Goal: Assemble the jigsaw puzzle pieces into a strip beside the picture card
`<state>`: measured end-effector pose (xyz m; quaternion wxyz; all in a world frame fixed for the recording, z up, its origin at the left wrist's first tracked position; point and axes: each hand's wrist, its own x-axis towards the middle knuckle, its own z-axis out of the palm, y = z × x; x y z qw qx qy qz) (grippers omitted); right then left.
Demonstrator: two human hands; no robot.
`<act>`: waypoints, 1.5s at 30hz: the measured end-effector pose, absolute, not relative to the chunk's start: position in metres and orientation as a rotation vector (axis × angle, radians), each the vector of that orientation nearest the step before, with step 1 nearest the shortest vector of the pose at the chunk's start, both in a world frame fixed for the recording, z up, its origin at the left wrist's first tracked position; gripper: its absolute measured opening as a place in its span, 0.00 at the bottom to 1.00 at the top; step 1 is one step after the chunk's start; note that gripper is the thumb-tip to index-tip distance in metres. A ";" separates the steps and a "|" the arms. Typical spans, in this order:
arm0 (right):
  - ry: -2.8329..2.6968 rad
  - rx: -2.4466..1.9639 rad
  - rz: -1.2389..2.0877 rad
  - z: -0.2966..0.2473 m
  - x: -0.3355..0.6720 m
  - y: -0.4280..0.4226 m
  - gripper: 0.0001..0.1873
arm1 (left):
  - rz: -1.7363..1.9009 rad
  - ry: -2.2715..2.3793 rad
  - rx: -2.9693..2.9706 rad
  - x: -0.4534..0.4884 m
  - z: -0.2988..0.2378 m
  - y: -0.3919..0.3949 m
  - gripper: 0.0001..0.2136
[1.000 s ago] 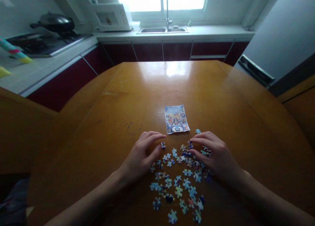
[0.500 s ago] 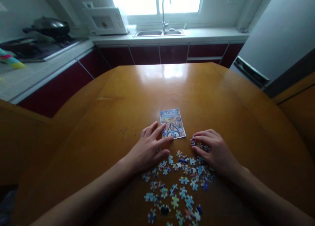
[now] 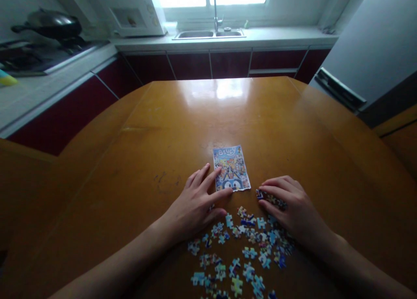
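My left hand point(image 3: 195, 205) lies flat on the wooden table point(image 3: 182, 129) with fingers stretched out, fingertips touching the lower left edge of a small colourful picture card point(image 3: 231, 167). My right hand point(image 3: 289, 208) rests to the right of the card, fingers curled over some puzzle pieces point(image 3: 269, 198) at its fingertips. Several loose jigsaw pieces point(image 3: 241, 247) are scattered between and below both hands.
Beyond the table runs a kitchen counter with a sink and tap point(image 3: 213, 32), a white microwave point(image 3: 132, 17) and a dark wok point(image 3: 52, 23) on the stove at left. A grey fridge point(image 3: 374, 43) stands at right.
My left hand slid forward from the pieces to the card's lower left edge. My right hand drew pieces toward the card's right side. The view shifted a little.
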<state>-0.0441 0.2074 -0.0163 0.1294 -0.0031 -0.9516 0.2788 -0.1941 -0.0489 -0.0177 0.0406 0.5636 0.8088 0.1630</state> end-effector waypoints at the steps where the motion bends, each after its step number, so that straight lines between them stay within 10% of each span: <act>1: -2.760 -0.002 0.828 -0.016 -0.044 0.207 0.09 | 0.498 2.480 1.725 -0.194 -0.018 -0.049 0.21; 45: -2.674 -0.278 0.884 -0.023 -0.055 0.217 0.12 | 0.485 2.504 1.730 -0.194 -0.017 -0.047 0.16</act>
